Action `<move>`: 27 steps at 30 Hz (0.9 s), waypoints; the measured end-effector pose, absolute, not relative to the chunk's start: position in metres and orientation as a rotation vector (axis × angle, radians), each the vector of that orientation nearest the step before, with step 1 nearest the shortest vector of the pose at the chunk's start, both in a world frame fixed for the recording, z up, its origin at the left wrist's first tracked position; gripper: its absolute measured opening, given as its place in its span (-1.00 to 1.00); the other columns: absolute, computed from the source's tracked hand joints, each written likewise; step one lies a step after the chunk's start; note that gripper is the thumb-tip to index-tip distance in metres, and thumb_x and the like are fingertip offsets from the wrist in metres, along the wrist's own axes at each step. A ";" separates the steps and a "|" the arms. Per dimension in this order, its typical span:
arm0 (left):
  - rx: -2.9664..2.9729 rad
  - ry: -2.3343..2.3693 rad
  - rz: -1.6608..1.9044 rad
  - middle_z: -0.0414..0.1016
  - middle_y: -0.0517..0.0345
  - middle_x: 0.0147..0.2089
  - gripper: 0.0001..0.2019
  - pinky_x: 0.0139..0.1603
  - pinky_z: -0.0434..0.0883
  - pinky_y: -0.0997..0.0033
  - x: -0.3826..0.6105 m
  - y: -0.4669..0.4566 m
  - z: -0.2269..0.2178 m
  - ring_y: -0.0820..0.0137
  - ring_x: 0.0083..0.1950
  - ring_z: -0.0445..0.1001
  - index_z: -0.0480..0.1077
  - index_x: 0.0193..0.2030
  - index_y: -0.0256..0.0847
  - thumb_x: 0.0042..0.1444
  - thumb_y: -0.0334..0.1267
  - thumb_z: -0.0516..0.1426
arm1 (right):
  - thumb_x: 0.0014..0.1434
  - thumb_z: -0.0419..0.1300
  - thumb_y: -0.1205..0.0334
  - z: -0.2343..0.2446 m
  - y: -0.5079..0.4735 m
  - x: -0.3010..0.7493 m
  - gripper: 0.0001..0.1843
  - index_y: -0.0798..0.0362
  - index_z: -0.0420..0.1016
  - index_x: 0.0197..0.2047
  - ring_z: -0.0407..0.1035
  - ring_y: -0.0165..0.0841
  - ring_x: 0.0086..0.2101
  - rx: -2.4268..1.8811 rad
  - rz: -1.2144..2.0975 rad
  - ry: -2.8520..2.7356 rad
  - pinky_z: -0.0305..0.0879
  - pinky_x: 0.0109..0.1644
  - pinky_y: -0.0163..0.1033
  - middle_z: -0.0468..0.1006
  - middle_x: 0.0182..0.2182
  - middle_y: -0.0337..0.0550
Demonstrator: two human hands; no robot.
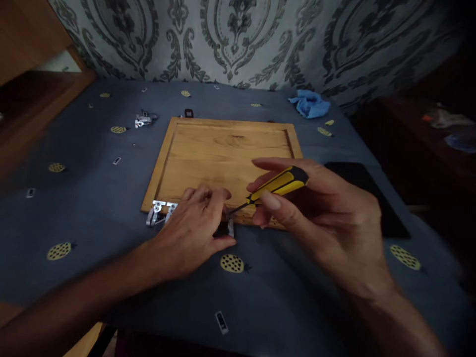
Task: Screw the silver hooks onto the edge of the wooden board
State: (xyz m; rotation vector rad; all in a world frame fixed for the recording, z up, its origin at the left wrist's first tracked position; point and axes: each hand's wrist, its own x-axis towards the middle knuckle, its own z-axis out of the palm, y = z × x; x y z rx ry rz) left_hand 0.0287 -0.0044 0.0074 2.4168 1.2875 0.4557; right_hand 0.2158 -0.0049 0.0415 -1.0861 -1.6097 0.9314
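A yellow and black screwdriver (pixel 278 186) is gripped in my right hand (pixel 334 223), between thumb and fingers. Its shaft slants down to the left, the tip at the front edge of a wooden cabinet door panel (pixel 223 158) with a raised frame. My left hand (pixel 189 228) rests over that edge, its fingers curled and its thumb below. They close around a metal hinge (pixel 231 228), mostly hidden by the hand. Left of it, silver hinges (pixel 157 208) sit on the door's front left corner, partly covered by the hand.
Loose metal hinges (pixel 144 119) lie behind the door on the left, with a small dark square piece (pixel 189 113) nearby. A blue cloth (pixel 311 104) is at the back right. A black flat sheet (pixel 366 198) lies right, partly behind my right hand. Wooden furniture (pixel 40 89) borders the left.
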 end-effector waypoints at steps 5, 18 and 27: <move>2.424 1.288 0.450 0.48 0.05 -0.04 -0.47 0.04 0.37 0.14 0.029 -0.004 0.008 0.12 0.07 0.42 0.22 0.00 -0.18 0.00 -0.22 0.41 | 0.21 0.32 0.14 0.043 -0.006 0.220 -0.80 -0.04 0.61 -0.10 0.52 -0.42 -0.47 -1.078 1.044 -1.570 0.54 -0.42 -0.29 0.63 -0.24 -0.20; 2.417 1.330 0.428 0.43 0.01 -0.01 -0.46 0.01 0.38 0.10 0.028 -0.005 0.004 0.10 0.02 0.40 0.23 0.05 -0.20 0.03 -0.17 0.38 | -0.02 0.48 0.14 0.032 0.004 0.200 -0.74 0.01 0.49 -0.40 0.37 -0.51 -0.64 -1.033 0.868 -1.498 0.38 -0.62 -0.37 0.50 -0.47 -0.35; 2.423 1.322 0.419 0.45 0.03 -0.03 -0.41 0.02 0.38 0.11 0.028 -0.005 0.006 0.10 0.03 0.40 0.21 0.07 -0.20 0.00 -0.19 0.40 | 0.12 0.38 0.33 0.035 -0.006 0.208 -0.89 -0.03 0.54 -0.30 0.40 -0.55 -0.62 -0.975 0.589 -1.414 0.38 -0.60 -0.43 0.48 -0.48 -0.38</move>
